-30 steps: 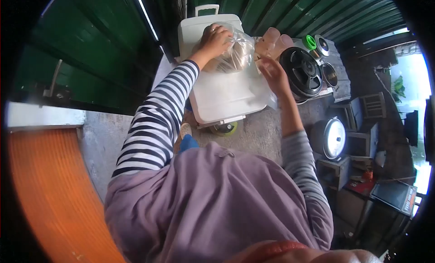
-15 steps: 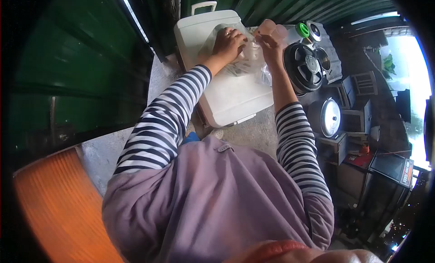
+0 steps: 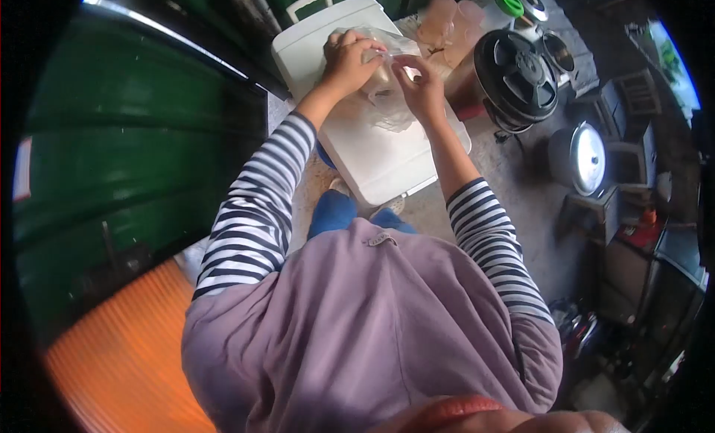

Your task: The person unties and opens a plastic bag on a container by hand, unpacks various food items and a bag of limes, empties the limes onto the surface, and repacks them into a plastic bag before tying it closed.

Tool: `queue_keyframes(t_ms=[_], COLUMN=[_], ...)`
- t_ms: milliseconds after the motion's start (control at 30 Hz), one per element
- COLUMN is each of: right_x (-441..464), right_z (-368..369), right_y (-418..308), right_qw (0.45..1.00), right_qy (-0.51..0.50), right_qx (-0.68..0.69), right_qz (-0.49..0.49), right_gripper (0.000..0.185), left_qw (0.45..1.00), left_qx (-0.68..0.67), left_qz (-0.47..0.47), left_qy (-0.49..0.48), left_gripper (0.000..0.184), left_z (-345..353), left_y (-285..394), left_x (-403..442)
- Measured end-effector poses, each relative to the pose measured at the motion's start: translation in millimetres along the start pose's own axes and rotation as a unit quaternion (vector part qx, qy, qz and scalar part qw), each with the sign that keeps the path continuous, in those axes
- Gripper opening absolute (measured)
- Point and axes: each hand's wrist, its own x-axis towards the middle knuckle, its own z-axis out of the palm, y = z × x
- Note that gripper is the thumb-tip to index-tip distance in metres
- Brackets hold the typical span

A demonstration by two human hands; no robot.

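Note:
A clear plastic bag [image 3: 389,111] lies crumpled on the white lid of a cooler box [image 3: 383,161]. My left hand [image 3: 348,64] is closed over the bag's left side, thumb and fingertips pinching its upper part. Close by on the right, my right hand [image 3: 421,89] pinches the same bag between thumb and forefinger. The fingertips of both hands nearly meet. Something pale shows through the plastic, but I cannot make out what it is.
Pinkish plastic containers [image 3: 450,30] and a green-lidded container [image 3: 509,4] stand beyond the cooler. A black round appliance [image 3: 518,79] is to the right, with a lidded metal pot [image 3: 588,159] farther right. An orange ribbed surface [image 3: 126,351] is at lower left.
My hands have come closer together, the right one moving inward from near the pink containers to the bag. The camera view has shifted, showing more of the floor and my knees.

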Motion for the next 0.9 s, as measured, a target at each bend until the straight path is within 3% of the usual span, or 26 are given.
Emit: queue_keyframes(t_ms=[200,233,367,567,667,767,867,900], right_x=[-10.9,-11.3,-11.5,-8.5,-5.0,-6.4,-5.6,-5.4], right_z=[14.5,18.4,29.6,45.5,45.8,36.6,39.7,39.3], right_y=[-10.4,-16.1,-15.4,-8.1,-9.9,-20.1,-9.7,-11.8], right_qw=[0.997,0.997,0.986,0.972,0.986,0.989,0.987,0.986], right_qy=[0.026,0.054,0.076,0.165,0.156,0.112,0.117,0.118], right_qx=[0.002,0.027,0.049,0.124,0.050,-0.017,0.000,0.000], right_qz=[0.073,0.048,0.141,0.113,0.014,0.094,0.114,0.118], right_gripper=[0.019,0.017,0.018,0.022,0.025,0.024,0.023,0.022], left_qw=[0.997,0.995,0.976,0.960,0.948,0.960,0.981,0.985], left_qx=[0.000,-0.025,-0.128,-0.178,-0.202,-0.136,-0.064,-0.086], left_qz=[0.016,0.010,-0.044,-0.037,-0.043,-0.018,-0.010,0.043], left_qy=[-0.080,-0.101,-0.171,-0.214,-0.242,-0.243,-0.183,-0.141], left_gripper=[0.022,0.022,0.024,0.026,0.025,0.024,0.026,0.026], left_z=[-10.7,-11.9,-9.7,-14.1,-15.9,-20.1,-29.9,-30.8], left_y=[-2.1,-8.3,-24.3,-31.7,-33.6,-28.2,-11.1,-9.5], left_x=[20.9,30.4,34.7,40.0,44.4,48.0,47.6,51.6])
